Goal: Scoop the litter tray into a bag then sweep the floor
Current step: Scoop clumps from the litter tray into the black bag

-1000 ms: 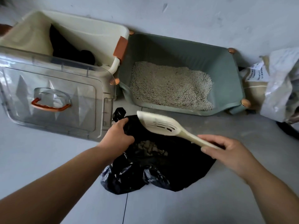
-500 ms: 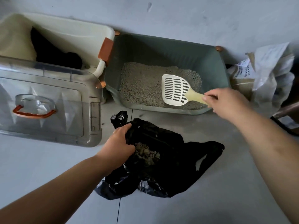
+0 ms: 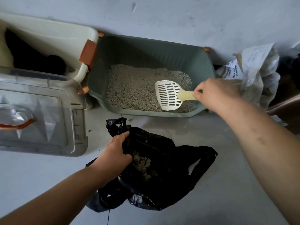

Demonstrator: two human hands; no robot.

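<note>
A green litter tray (image 3: 146,51) stands against the wall, with grey litter (image 3: 134,85) piled in its near half. My right hand (image 3: 215,93) grips the handle of a cream slotted scoop (image 3: 168,95), whose head lies on the litter at the tray's near right corner. On the floor in front lies a black plastic bag (image 3: 162,172) with clumps of litter (image 3: 142,163) inside its mouth. My left hand (image 3: 113,153) holds the bag's left edge, keeping the mouth up.
A cream storage bin (image 3: 53,34) with an orange latch stands left of the tray. Its clear lid (image 3: 40,111) leans in front of it. A crumpled paper and plastic sack (image 3: 254,75) sits at the right by the wall. Grey floor surrounds the bag.
My right hand carried the scoop from above the bag over to the tray and lowered it onto the litter at the near right. My left hand stayed on the bag.
</note>
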